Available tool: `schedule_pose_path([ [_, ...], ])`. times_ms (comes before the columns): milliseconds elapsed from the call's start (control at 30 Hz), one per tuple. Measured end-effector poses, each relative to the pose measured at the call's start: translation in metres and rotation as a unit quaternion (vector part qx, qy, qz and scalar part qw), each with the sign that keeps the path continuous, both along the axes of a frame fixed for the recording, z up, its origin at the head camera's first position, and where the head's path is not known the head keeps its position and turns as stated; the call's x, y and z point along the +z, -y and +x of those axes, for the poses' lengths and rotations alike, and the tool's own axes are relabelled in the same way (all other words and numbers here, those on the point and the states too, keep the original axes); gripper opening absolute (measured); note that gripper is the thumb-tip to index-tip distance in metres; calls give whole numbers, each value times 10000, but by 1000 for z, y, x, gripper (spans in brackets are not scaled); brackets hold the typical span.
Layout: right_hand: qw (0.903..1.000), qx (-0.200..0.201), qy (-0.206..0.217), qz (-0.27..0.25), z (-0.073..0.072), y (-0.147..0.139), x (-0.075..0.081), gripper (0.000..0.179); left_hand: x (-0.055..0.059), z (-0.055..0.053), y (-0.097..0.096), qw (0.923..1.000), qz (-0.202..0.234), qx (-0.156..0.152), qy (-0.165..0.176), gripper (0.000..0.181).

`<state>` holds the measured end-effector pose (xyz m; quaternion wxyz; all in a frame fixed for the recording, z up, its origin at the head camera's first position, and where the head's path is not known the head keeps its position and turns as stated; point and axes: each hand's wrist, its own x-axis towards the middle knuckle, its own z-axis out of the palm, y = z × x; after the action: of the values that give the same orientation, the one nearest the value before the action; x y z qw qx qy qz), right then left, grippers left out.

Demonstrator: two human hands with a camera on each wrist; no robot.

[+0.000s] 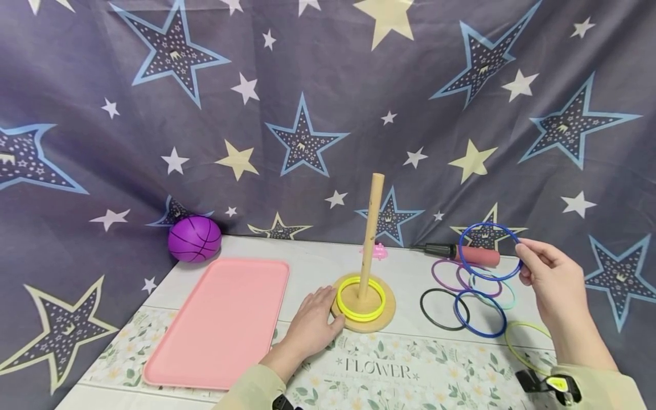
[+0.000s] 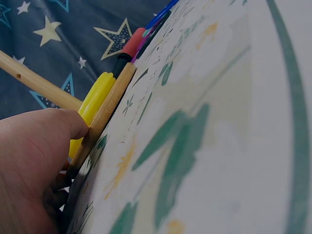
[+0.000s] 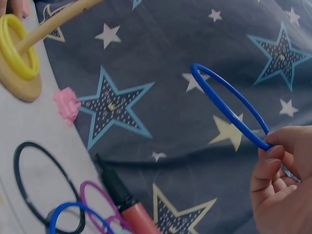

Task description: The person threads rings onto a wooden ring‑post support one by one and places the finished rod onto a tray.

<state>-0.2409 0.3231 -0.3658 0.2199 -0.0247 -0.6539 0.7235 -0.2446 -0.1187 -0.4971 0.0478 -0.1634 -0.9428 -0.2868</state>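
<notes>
A wooden ring-toss stand [image 1: 374,228] stands upright on the table, its post rising from a round base [image 1: 363,326]. Yellow rings [image 1: 381,307] lie stacked around the foot of the post. My left hand [image 1: 310,324] grips the left edge of the base, thumb at the front; the left wrist view shows the thumb [image 2: 73,124] against the rim, with the other fingers partly hidden. Off to the right, my right hand [image 1: 556,279] pinches a blue ring [image 1: 463,239] between thumb and fingers. That ring is raised and tilted, clear of the table.
Below the raised ring lie a second blue ring [image 1: 482,333], a black ring [image 1: 422,307], purple rings [image 1: 434,276], a light-teal ring [image 1: 512,296] and a yellow-green ring [image 1: 512,350]. Behind are a hand pump [image 1: 482,256] and a small pink object [image 1: 379,251]. Leftward are a pink tray [image 1: 220,324] and purple ball [image 1: 195,239].
</notes>
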Motion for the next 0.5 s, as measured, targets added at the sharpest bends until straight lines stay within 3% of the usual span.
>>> schedule_pose_path([
  [500, 9934, 965, -571, -249, -7, 38, 47, 12, 1, 1, -2, 10000, 46, 15, 9, 70],
])
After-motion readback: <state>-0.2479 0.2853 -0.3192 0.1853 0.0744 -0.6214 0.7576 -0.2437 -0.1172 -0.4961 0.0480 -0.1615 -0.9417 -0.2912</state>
